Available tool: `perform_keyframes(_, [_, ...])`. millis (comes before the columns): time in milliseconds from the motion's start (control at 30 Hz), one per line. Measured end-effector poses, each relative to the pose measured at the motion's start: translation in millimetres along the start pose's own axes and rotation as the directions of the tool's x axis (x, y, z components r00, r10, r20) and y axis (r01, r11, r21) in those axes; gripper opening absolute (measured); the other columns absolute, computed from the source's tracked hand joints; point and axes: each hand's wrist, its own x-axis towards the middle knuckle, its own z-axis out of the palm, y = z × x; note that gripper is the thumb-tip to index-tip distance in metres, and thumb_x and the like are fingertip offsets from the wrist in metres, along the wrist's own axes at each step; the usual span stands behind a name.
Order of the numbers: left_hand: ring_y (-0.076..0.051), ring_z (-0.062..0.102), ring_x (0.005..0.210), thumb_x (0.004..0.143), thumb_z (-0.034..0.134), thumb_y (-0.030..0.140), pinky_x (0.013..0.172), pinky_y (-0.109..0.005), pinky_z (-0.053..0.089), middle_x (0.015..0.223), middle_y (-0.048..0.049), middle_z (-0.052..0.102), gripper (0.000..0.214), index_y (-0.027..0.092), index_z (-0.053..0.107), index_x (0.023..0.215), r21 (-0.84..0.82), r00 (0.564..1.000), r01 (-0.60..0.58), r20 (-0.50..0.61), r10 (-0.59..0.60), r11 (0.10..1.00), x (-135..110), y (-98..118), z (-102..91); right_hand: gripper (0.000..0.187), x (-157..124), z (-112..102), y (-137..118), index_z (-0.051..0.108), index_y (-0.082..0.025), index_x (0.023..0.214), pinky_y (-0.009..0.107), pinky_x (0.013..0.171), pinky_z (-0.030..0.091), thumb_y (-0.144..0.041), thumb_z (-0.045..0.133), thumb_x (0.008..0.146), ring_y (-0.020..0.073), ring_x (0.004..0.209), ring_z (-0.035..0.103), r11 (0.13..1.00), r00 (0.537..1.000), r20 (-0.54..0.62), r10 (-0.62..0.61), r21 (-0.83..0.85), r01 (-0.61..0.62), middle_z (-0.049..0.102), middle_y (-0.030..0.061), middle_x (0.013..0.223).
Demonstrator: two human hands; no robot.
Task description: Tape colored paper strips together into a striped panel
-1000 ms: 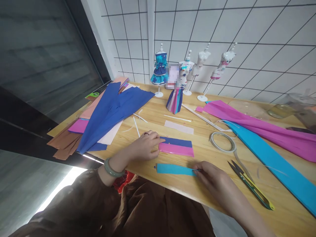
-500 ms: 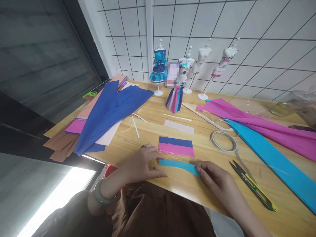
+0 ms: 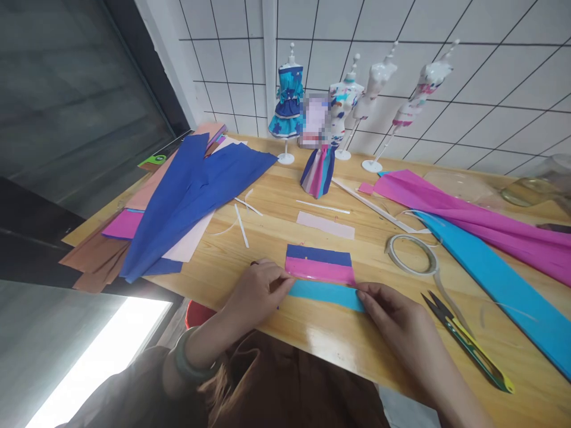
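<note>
My left hand (image 3: 257,292) pinches the left end of a light blue paper strip (image 3: 326,292). Its right end is pinched by my right hand (image 3: 397,318). The strip lies flat on the wooden table (image 3: 339,345), its upper edge against the lower pink edge of a joined dark blue and pink paper piece (image 3: 319,264). Both hands have their fingers closed on the strip.
Snips with yellow handles (image 3: 468,342) and a roll of tape (image 3: 411,254) lie to the right. Long cyan (image 3: 495,285) and magenta (image 3: 473,217) sheets cover the right side, dark blue sheets (image 3: 196,190) the left. Small dress forms (image 3: 288,101) stand by the tiled wall.
My left hand left the blue and pink piece and took the strip's left end. Both hands carried the light blue strip up against the pink edge.
</note>
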Motion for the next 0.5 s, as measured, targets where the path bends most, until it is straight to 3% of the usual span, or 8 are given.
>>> perform_keyframes(500, [-0.014,0.052,0.069,0.082,0.049,0.024,0.066,-0.028,0.036,0.065,0.0016,0.056,0.019,0.019,0.057,0.065,0.117,0.989,0.131,0.053,-0.138,0.984,13,1,-1.0,0.025,13,1,-8,0.059,-0.022,0.090,0.027,0.058,0.045,-0.043,0.048,0.081,0.0195,0.069,0.064,0.993,0.994,-0.002,0.112,-0.047,-0.112,0.069,0.0032,0.078])
